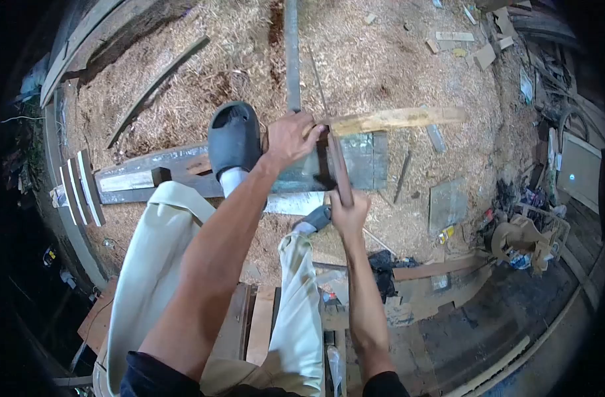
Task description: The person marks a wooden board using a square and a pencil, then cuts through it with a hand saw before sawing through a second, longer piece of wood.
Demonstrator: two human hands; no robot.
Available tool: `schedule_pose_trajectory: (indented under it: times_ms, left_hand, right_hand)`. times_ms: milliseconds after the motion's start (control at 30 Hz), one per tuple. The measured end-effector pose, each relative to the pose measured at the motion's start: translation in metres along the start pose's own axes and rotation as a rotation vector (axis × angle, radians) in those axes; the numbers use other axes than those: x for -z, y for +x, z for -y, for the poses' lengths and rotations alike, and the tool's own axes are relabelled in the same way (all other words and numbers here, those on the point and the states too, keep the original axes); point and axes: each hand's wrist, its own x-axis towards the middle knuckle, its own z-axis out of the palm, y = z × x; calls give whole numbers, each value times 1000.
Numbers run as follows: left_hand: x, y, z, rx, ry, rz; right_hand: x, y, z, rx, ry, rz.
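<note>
My left hand (291,139) is closed on the near end of a pale, slightly curved wood strip (401,120), which extends to the right. It presses down just beside my foot in a dark slipper (233,140). My right hand (350,213) grips the lower end of a brown wooden-handled saw (341,165). Its bar crosses the strip close to my left thumb, and a thin dark line runs on from it toward the far side. Beneath both hands lies a grey weathered board (362,162). My fingers hide the strip's left end.
Shavings (408,59) cover the ground. A long grey batten (292,59) lies beyond my left hand, a narrow stick (157,89) to the far left. Several cut strips (84,188) rest at the left. A second slippered foot (317,217) is near my right hand; a torn carton (520,238) stands right.
</note>
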Motion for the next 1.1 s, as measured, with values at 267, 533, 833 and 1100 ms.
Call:
schedule_pose_trajectory:
  times_ms: [267, 533, 833, 1100]
  left_hand:
    - [0, 42, -16, 959, -63, -160]
    - [-1, 27, -15, 607, -65, -154]
    - [0, 38, -28, 619, 67, -8]
    - [-10, 36, -26, 469, 127, -123]
  right_hand:
    - [18, -5, 57, -310, 3, 45]
    - [59, -56, 120, -474, -118, 48]
    - [44, 31, 148, -473, -199, 191]
    - [73, -11, 153, -517, -135, 148]
